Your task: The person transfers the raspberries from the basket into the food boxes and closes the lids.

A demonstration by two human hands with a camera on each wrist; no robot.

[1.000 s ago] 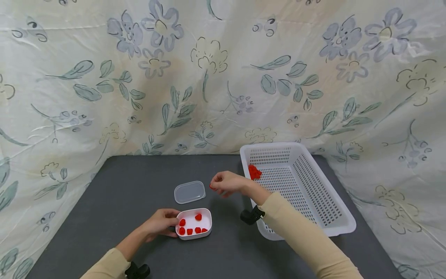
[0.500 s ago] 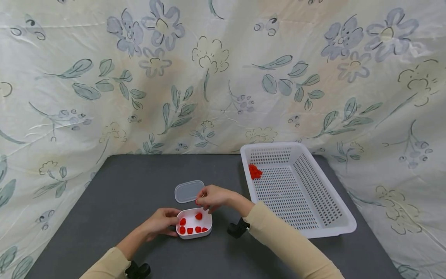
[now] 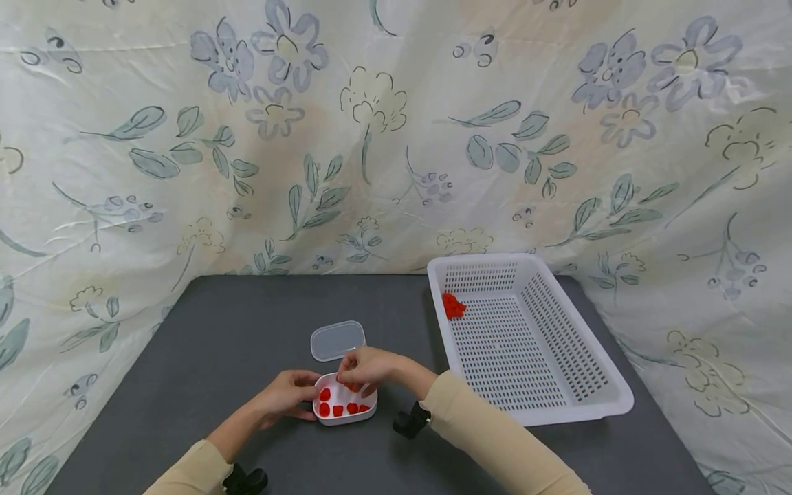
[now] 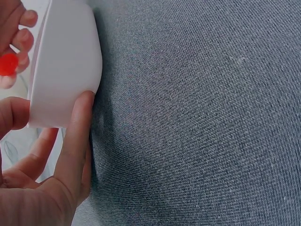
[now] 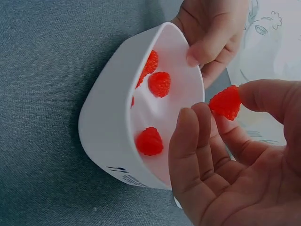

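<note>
My left hand (image 3: 304,395) grips the left end of a small white container (image 3: 365,405) that stands on the dark grey table (image 3: 235,323). Its thumb and fingers (image 4: 77,136) clasp the container's wall (image 4: 66,61). Several red raspberries (image 5: 160,84) lie inside the container (image 5: 113,127). My right hand (image 3: 349,375) hovers just over the container's open top and pinches one raspberry (image 5: 225,102) between thumb and fingers. In the left wrist view that raspberry (image 4: 6,64) shows past the rim.
The container's clear lid (image 3: 337,340) lies flat just behind it. A white perforated basket (image 3: 481,257) stands at the right, with a small heap of raspberries (image 3: 453,306) in its near-left corner. Flowered cloth hangs behind and beside the table.
My right hand has travelled from near the basket leftward and down to the container with a raspberry pinched. My left hand and the container have stayed put.
</note>
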